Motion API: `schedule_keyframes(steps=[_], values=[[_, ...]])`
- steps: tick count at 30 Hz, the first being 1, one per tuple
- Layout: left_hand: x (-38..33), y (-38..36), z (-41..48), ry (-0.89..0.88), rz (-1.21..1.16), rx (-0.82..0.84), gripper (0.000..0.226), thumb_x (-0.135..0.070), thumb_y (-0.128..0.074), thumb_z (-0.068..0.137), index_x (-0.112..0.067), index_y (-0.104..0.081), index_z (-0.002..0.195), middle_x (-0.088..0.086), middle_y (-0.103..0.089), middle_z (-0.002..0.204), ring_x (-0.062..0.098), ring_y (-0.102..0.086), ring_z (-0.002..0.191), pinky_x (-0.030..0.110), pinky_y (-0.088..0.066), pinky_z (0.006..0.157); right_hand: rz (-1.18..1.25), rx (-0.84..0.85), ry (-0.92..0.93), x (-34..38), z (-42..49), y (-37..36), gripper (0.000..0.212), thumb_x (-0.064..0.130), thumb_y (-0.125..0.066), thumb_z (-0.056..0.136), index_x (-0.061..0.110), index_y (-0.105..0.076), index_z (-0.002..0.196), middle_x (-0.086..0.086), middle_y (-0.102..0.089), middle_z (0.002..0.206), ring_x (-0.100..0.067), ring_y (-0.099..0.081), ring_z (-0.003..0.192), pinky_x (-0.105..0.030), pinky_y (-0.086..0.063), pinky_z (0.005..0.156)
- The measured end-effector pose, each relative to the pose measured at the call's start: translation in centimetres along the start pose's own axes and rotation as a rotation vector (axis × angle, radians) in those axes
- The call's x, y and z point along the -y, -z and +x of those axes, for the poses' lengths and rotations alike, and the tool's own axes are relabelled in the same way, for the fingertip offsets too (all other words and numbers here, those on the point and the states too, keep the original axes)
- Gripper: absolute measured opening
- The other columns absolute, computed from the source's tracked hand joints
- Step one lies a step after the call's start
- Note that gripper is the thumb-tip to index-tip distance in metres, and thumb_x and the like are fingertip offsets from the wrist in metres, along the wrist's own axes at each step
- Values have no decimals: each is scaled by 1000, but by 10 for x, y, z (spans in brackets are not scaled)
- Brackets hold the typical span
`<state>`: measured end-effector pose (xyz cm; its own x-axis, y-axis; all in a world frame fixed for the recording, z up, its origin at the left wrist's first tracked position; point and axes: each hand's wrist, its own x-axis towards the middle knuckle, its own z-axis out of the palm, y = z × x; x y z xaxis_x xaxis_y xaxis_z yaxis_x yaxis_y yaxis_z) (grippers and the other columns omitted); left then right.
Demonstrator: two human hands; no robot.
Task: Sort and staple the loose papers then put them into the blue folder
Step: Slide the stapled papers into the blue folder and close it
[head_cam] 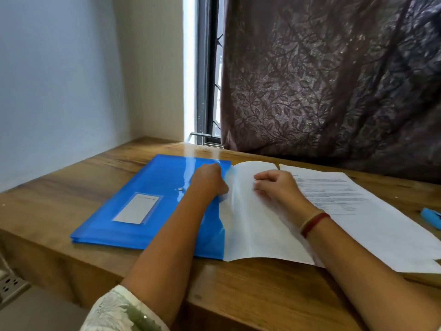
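Note:
The blue folder lies flat on the wooden desk, its open side facing right. A white bundle of papers lies with its left edge inside that opening. My left hand has its fingers curled at the folder's open edge and holds the cover there. My right hand sits on top of the white bundle with its fingers curled and holds the sheets. A second set of printed sheets lies to the right, partly under my right forearm.
A light blue stapler lies at the right edge of view. The desk meets a wall on the left and a window with a dark patterned curtain behind. A power strip sits below left.

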<state>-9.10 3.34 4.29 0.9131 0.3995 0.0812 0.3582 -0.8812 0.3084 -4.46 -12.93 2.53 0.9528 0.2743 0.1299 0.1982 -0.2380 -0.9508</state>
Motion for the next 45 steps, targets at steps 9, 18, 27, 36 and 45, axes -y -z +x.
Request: schedule_keyframes(steps=[9, 18, 27, 36, 45], values=[[-43, -5, 3, -84, 128, -88, 41, -26, -68, 86, -13, -57, 123, 8, -58, 126, 29, -54, 119, 36, -44, 94, -733, -174, 93, -44, -6, 100, 61, 64, -54, 86, 23, -53, 131, -2, -47, 142, -24, -46, 126, -41, -38, 103], [-116, -43, 75, -369, -228, -60, 21, -11, -59, 92, -10, -69, 110, 7, -67, 117, 24, -61, 110, 26, -42, 91, -852, 139, 295, -48, -9, 77, 43, 57, -50, 91, 35, -54, 128, 8, -50, 137, -17, -42, 129, -53, -12, 118], [-119, -101, 105, -191, -140, -79, 38, -31, -38, 102, -30, -50, 138, 4, -47, 146, 30, -41, 134, 53, -30, 109, -795, 178, 328, -57, 1, 74, 41, 49, -55, 91, 27, -58, 126, 4, -55, 125, -17, -48, 116, -41, -38, 105], [-128, -111, 111, -238, -70, -119, 43, -49, -40, 99, -31, -51, 137, 7, -41, 145, 30, -36, 135, 50, -27, 108, -794, 206, 348, -56, 0, 75, 42, 44, -56, 91, 25, -56, 129, 3, -51, 129, -15, -45, 119, -35, -38, 104], [-138, -94, 102, -103, -939, -106, 16, -21, -68, 88, -8, -64, 96, 9, -67, 87, 17, -64, 77, 23, -54, 64, -812, 193, 360, -56, -2, 75, 42, 45, -54, 92, 26, -55, 130, 3, -51, 129, -16, -47, 119, -31, -39, 101]])
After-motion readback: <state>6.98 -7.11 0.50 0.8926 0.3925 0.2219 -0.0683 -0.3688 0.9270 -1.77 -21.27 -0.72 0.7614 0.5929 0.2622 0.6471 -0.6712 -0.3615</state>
